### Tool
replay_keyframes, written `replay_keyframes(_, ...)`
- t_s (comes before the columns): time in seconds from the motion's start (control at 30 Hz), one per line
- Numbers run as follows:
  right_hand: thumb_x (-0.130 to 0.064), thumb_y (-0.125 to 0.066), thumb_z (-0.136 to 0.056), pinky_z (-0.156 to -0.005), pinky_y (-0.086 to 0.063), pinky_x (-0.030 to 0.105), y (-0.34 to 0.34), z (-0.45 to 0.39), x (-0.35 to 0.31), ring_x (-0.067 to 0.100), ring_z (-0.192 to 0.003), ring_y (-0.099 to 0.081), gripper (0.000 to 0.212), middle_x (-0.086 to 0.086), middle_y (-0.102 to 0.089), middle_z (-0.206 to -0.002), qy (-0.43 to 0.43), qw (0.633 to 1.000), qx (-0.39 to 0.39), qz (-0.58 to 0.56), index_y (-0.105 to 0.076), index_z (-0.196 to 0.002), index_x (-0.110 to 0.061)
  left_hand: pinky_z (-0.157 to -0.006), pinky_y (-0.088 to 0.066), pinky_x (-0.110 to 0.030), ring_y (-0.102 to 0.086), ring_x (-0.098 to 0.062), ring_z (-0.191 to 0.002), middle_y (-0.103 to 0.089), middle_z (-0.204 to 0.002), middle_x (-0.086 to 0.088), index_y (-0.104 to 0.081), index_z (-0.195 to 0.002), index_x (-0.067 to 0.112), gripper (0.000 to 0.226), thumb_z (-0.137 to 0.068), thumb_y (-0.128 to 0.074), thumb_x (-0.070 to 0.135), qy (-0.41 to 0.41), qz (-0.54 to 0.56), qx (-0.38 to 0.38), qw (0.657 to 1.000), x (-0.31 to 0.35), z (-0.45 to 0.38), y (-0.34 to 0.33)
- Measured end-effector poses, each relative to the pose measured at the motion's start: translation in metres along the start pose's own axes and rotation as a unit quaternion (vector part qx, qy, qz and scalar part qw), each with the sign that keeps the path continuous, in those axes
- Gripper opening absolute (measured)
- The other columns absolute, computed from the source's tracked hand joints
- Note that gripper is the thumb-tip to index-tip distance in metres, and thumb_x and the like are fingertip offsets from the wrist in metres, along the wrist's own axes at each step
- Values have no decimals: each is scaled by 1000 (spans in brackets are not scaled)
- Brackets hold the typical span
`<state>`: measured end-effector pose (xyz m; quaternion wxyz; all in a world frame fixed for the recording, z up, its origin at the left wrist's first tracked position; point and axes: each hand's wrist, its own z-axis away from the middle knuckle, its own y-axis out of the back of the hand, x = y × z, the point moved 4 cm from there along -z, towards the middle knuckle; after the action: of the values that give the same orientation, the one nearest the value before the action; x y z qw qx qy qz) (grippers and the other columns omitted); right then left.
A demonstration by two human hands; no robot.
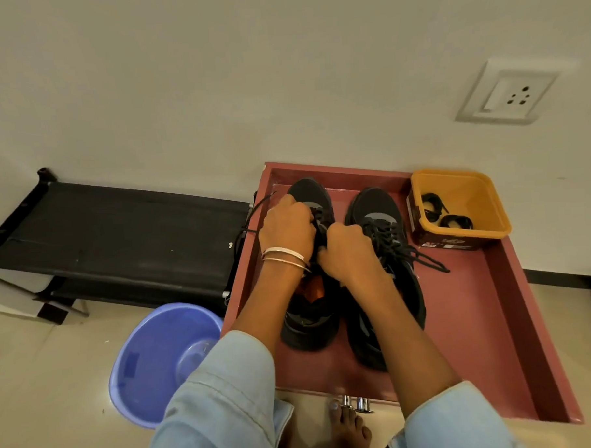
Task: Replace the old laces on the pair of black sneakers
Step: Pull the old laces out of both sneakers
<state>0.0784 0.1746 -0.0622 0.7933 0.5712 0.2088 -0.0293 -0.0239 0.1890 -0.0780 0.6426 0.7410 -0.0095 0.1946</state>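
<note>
Two black sneakers, left sneaker (pixel 310 324) and right sneaker (pixel 385 220), side by side in a red tray (pixel 477 317), long axes running away from the person, toes toward the wall (pixel 280 72). Left hand (pixel 286 229) over the left sneaker's tongue, fingers curled on its lace (pixel 253 222), bangles at the wrist. Right hand (pixel 344 252) just beside, also pinching the lace. Right sneaker laced, ends loose on the tray. Spare laces (pixel 446 214) coiled in a yellow tub (pixel 482 198) at the tray's far right corner. Black rack (pixel 118 231) and blue bucket (pixel 157 358) to the left, on a tiled floor (pixel 40 387).
</note>
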Motion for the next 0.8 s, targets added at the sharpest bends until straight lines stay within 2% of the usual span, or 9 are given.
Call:
replay_keyframes(0.2, -14, -47, -95, -67, -38, 35, -5, 4, 0, 40, -96, -58, 18, 21, -57, -106, -2, 999, 40, 7, -56, -103, 0, -72, -48, -33, -61, -27, -93, -60, -109, -7, -65, -105, 13, 20, -95, -52, 24, 17, 9, 58, 998, 6, 4, -1)
replay_keyframes(0.3, -13, -49, -95, -67, -40, 35, -6, 3, 2, 40, -97, -58, 17, 21, -57, -105, -7, 999, 48, 6, -56, -102, 1, -68, -42, -30, -63, -23, -88, -66, -94, -5, -68, -94, 11, 22, -94, -52, 27, 132, 111, 108, 979, -13, 5, 3)
replay_keyframes(0.37, -11, -49, -96, -65, -40, 36, -8, 2, 1, 40, -94, -58, 12, 20, -57, -103, -4, 999, 50, 10, -56, -95, -1, -68, -51, -29, -68, -23, -76, -69, -80, -6, -69, -77, 14, 20, -88, -59, 27, 265, 280, 114, 916, -38, 4, -5)
replay_keyframes(0.43, -9, -49, -96, -63, -39, 35, -9, 2, 0, 39, -89, -59, 10, 20, -57, -100, 2, 998, 56, 18, -53, -90, -3, -68, -59, -39, -69, -25, -65, -69, -72, -8, -67, -70, 16, 18, -86, -61, 24, 328, 413, 109, 843, -48, 5, -13)
replay_keyframes(0.47, -8, -49, -96, -62, -39, 35, -10, 1, 0, 38, -87, -59, 9, 19, -57, -99, 2, 998, 59, 23, -52, -88, -4, -71, -58, -40, -69, -24, -68, -70, -76, -7, -66, -74, 17, 14, -86, -60, 22, 315, 417, 106, 846, -48, 4, -10)
replay_keyframes(0.57, -4, -49, -95, -62, -39, 34, -11, 0, 0, 37, -87, -59, 7, 18, -57, -98, 1, 997, 70, 34, -53, -90, -4, -82, -48, -31, -60, -20, -88, -63, -97, -3, -67, -100, 20, 17, -86, -57, 18, 158, 303, 117, 932, -36, -1, 11)
replay_keyframes(0.63, -3, -48, -95, -62, -39, 34, -11, 0, 1, 37, -86, -59, 6, 18, -57, -98, 3, 997, 73, 38, -52, -91, -4, -85, -45, -38, -55, -23, -100, -61, -105, 0, -69, -103, 27, 20, -87, -56, 26, 52, 214, 112, 969, -22, -1, 22)
replay_keyframes(0.7, -3, -46, -96, -62, -40, 35, -11, 0, 1, 37, -88, -59, 6, 18, -57, -98, 9, 997, 71, 39, -52, -92, -4, -89, -40, -43, -48, -24, -111, -60, -110, 6, -70, -104, 34, 21, -89, -55, 36, -4, 94, 47, 994, -9, -1, 22)
replay_keyframes(0.8, -5, -45, -96, -65, -43, 36, -10, 0, 2, 38, -92, -60, 12, 19, -57, -102, 7, 997, 69, 37, -54, -104, -2, -97, -36, -52, -47, -27, -116, -58, -117, 1, -70, -108, 30, 23, -91, -56, 37, -32, -27, -23, 999, 2, 1, 15)
